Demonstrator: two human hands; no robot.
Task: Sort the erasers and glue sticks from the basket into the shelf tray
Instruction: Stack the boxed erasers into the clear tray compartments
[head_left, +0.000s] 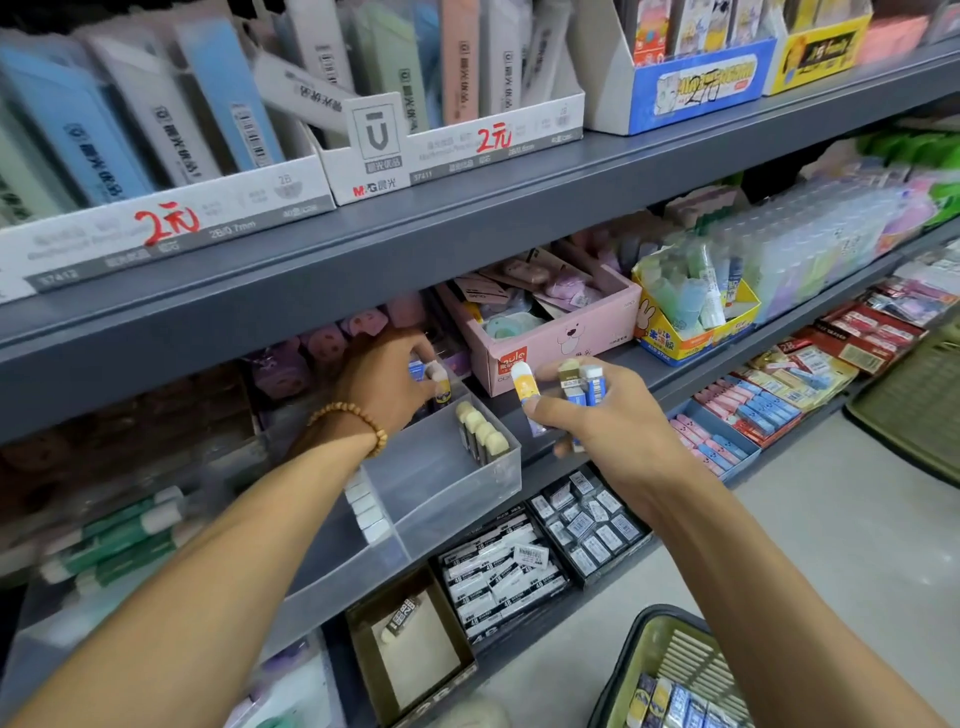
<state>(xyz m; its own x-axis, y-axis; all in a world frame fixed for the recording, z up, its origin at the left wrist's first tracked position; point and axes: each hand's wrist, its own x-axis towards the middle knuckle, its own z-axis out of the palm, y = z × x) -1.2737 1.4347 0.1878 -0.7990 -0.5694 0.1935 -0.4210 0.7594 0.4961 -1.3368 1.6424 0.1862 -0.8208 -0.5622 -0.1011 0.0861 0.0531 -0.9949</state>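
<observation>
A clear plastic shelf tray (457, 488) sits on the middle shelf. A row of cream-topped erasers (482, 427) stands along its right wall and white ones (366, 512) along its left. My left hand (387, 382) reaches over the tray's far end and pinches a small yellow-and-blue eraser (439, 380). My right hand (602, 415) hovers to the right of the tray, gripping a bunch of several erasers (566, 387), one orange-sleeved and others blue-sleeved. The green basket (639, 670) stands on the floor at bottom right with more erasers (670, 701) inside.
A pink carton (550, 338) and a yellow box of glue sticks (696, 312) stand to the right on the same shelf. Black eraser boxes (540, 545) fill the shelf below. Green-capped sticks (114, 540) lie at left. A second green basket (919, 405) sits far right.
</observation>
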